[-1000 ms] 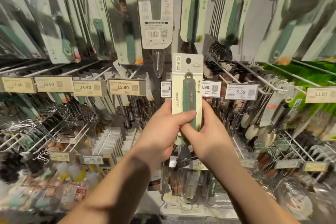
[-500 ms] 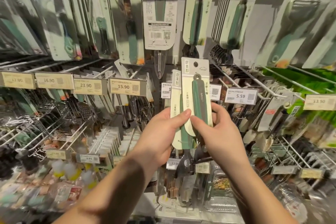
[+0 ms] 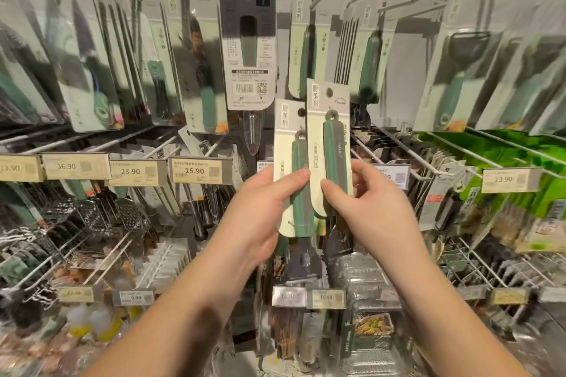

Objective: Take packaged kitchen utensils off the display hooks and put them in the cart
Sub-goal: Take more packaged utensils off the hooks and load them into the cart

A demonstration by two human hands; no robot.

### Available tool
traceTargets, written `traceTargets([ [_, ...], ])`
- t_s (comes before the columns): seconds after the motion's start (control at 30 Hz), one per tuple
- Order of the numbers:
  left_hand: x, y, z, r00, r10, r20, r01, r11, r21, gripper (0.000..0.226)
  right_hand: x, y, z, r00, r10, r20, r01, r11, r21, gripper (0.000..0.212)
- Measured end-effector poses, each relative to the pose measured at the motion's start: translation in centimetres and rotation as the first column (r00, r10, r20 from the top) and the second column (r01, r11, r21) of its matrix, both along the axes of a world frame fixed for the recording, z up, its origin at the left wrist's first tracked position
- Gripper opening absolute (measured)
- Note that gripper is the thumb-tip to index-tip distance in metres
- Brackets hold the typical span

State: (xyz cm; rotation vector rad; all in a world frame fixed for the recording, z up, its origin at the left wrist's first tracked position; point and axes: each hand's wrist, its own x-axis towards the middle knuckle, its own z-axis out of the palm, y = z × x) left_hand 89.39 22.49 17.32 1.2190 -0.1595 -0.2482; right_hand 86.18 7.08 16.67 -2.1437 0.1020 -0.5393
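I stand close to a store display wall hung with carded kitchen tools, seen from my head looking forward and down. At far left, carded knives (image 3: 92,70) hang in tilted rows, blurred and partly hidden by glare on their plastic. Below them a row of yellow price tags (image 3: 131,172) reads 13.90, 36.90, 23.90 and 15.90; the first is cut off by the frame edge. Under the tags, metal graters (image 3: 128,214) hang on wire hooks, and the lowest shelf at left is too blurred to make out.

My left hand (image 3: 260,214) grips one carded utensil, the left pack (image 3: 288,168), thumb across its green handle and fingers behind the card. Its metal head below my palm is half hidden. My right hand (image 3: 373,211) pinches the right pack (image 3: 329,150), thumb on the green-and-grey handle, fingers behind. This card overlaps the left pack's edge and stands higher. Both packs are held upright in front of the display, off the hooks. The tool head of the right pack is hidden behind my hand.

Behind the packs a grey card (image 3: 249,49) with a barcode hangs above. To the right, white hooks (image 3: 428,159) jut out, then green packets (image 3: 520,168), blurred, and a tag reading 13.90 (image 3: 505,179).
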Motion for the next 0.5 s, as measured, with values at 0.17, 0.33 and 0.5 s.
traceTargets([
  [0.17, 0.4, -0.1, 2.7, 0.979, 0.025, 0.201, -0.039, 0.997, 0.064, 0.021, 0.7, -1.5, 2.1, 0.993, -0.092, 0.071, 0.099, 0.990, -0.104, 0.022],
  [0.33, 1.2, 0.0, 4.6, 0.968, 0.068, 0.241, -0.077, 0.997, 0.027, 0.024, 1.6, -3.8, 3.8, 0.971, -0.189, 0.147, 0.208, 0.970, -0.127, 0.021],
  [0.5, 1.6, 0.0, 5.9, 0.974, 0.043, 0.223, -0.036, 0.999, -0.036, 0.021, 3.2, -5.9, 5.8, 0.938, -0.282, 0.202, 0.315, 0.936, -0.159, 0.036],
])
